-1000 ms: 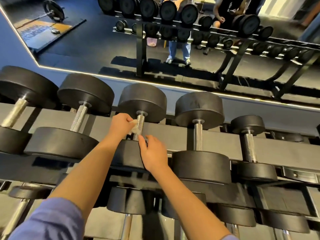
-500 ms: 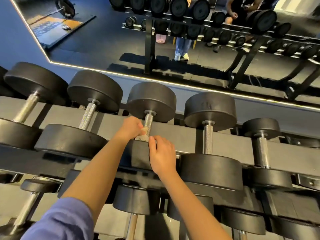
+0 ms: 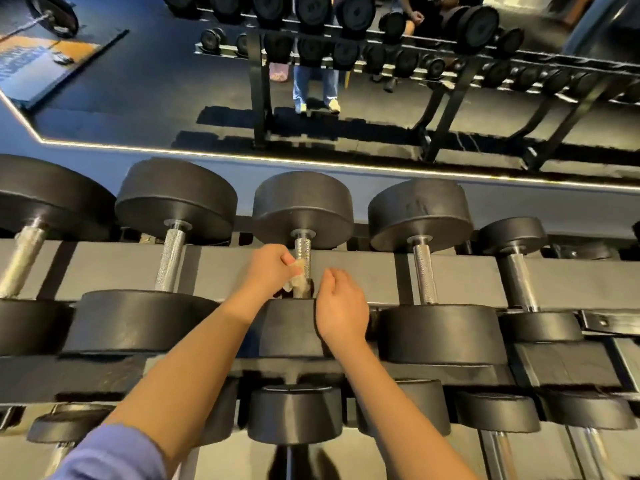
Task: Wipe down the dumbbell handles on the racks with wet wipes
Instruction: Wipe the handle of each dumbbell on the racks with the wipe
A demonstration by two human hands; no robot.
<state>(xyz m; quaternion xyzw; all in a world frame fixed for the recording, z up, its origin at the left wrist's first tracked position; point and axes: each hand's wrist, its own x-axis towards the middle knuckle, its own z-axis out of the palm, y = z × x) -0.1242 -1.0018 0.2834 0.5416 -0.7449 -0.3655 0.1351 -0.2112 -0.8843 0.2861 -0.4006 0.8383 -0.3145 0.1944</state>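
- Rack (image 3: 464, 275): runs left to right across the view, with a row of dumbbells on its top tier and more tiers below the arms.
- Dumbbells: each lies with its long axis pointing away from the person, so every grip runs near-to-far across the rack.
- Centre dumbbell (image 3: 301, 216): straight ahead of both hands, with its far head (image 3: 304, 199) beyond them and its near head (image 3: 289, 329) under the wrists. It sits between a left neighbour (image 3: 171, 259) and a right neighbour (image 3: 424, 271).
- Left hand (image 3: 268, 268): comes in from the left of the handle and pinches the wipe against the handle's lower stretch, close to the near head.
- Right hand (image 3: 341, 306): hangs just right of the handle, over the near head, with its fingers loosely curled and holding nothing. It is clear of the steel, but I cannot tell whether it touches the head.
- Handle (image 3: 303, 249): knurled steel. The far part is bare and the near part is hidden behind the wipe.
- Wipe (image 3: 298, 270): small and crumpled, caught between the left fingers and the handle's left side.
- Coming move, as I judge it: the stroke should follow the handle's axis, away from the body toward the far head. That falls to the left hand, since it has the wipe and is on the steel. The next unwiped grip probably lies to the right, on the empty hand's side.
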